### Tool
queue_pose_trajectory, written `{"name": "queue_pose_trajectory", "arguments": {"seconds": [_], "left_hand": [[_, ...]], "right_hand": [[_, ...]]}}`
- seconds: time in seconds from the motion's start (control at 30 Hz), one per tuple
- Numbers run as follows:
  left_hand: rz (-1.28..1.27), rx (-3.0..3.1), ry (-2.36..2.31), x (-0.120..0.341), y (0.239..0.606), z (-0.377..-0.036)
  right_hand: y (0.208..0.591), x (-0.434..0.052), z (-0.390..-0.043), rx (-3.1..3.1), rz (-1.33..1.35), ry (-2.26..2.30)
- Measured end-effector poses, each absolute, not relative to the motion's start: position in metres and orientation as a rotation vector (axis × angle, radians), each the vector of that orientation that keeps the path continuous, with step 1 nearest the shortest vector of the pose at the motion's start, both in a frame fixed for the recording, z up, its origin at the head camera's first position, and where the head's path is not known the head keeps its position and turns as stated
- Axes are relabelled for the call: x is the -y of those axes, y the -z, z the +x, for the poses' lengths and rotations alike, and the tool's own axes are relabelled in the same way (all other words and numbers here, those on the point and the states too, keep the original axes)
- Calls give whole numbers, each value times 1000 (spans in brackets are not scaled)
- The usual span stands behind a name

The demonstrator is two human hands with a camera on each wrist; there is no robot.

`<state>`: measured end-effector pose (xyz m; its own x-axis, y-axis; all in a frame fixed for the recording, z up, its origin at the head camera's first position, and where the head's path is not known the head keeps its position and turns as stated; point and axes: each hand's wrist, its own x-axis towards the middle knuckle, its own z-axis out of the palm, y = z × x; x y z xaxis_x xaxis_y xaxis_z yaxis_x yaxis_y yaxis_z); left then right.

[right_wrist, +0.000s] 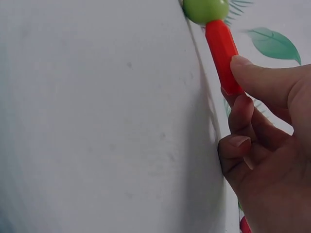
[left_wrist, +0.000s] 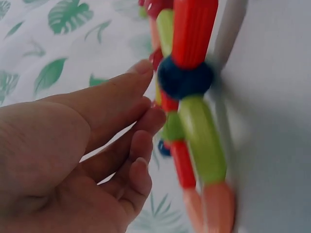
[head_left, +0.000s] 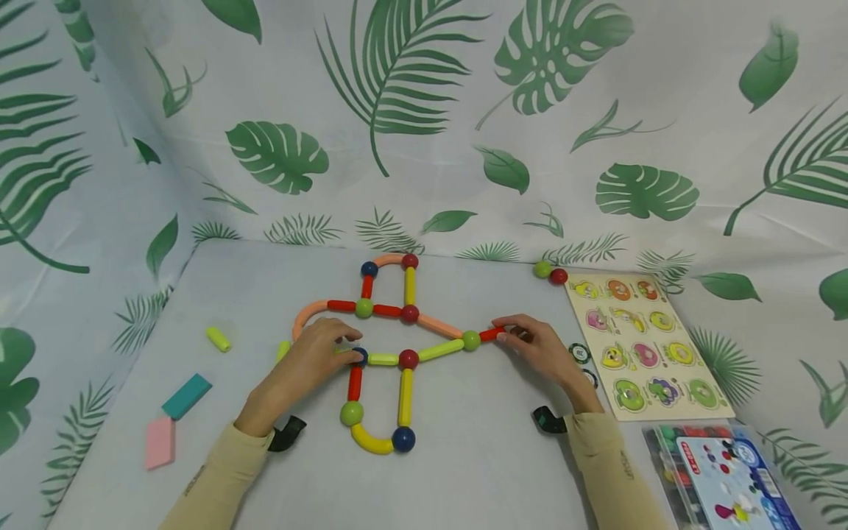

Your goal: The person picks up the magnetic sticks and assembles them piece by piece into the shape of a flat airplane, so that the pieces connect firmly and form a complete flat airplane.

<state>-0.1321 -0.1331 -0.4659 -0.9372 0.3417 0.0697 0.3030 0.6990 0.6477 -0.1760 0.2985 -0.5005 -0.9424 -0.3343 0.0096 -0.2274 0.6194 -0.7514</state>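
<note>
White backdrop cloth (head_left: 424, 110) printed with green palm and monstera leaves hangs behind and on both sides of a pale grey table (head_left: 477, 456), evenly lit, soft shadows.

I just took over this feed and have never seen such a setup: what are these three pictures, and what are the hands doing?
No machine here: a person works with bare hands. The wide picture comes from a head camera; the two close-ups come from cameras on each wrist. On the grey table lies a flat figure of magnetic sticks and balls. The right hand pinches a red stick joined to a green ball at the figure's right end. The left hand rests by a dark blue ball; its grip is not clear. Nearby lie a peg puzzle board, a toy box, and loose teal and pink blocks.
</note>
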Motion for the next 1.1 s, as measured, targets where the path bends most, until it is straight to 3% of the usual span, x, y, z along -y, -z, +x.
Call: {"name": "queue_pose_trajectory", "arguments": {"seconds": [0.43, 0.77, 1.1], "left_hand": [[31, -3019, -1086, 216, 468, -96], [-20, -2998, -1067, 209, 486, -92], [-26, -3083, -1051, 200, 471, -98]], "right_hand": [[504, -305, -172, -2796, -284, 1249], [506, -305, -166, -2740, -206, 1301], [503, -309, -166, -2743, -191, 1303]]}}
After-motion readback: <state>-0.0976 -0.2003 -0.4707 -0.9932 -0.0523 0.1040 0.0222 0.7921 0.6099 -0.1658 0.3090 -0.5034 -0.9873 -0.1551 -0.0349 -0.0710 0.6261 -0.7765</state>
